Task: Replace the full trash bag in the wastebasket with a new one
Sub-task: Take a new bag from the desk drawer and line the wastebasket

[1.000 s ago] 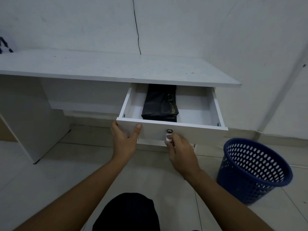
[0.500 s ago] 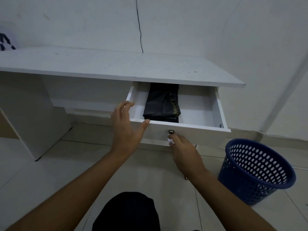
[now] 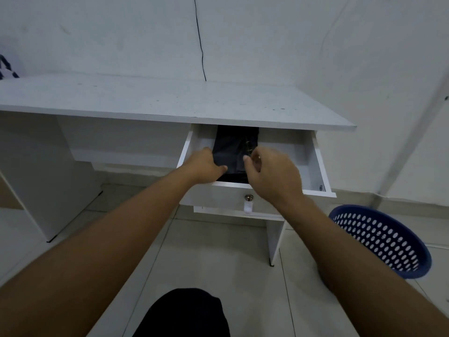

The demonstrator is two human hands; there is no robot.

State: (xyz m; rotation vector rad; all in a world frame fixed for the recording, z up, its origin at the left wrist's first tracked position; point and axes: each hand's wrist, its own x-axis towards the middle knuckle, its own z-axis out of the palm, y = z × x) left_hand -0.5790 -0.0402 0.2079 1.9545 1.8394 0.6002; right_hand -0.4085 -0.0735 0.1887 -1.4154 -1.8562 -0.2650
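We are in a plain room of a home or small office; we see a white desk [image 3: 170, 103] against bare white walls [image 3: 267, 40], its drawer [image 3: 313, 161] pulled open, pale floor tiles [image 3: 218, 251] and a blue perforated wastebasket [image 3: 381, 242] beside it

open drawer [image 3: 313, 152] reachable from above, desk top [image 3: 170, 103] overhanging its rear, floor around wastebasket [image 3: 388, 242] free

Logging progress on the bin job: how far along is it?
Done: the drawer is open, and the blue wastebasket shows no bag. In hand: left hand and right hand are at the folded black bags. Left: take one out and line the wastebasket.
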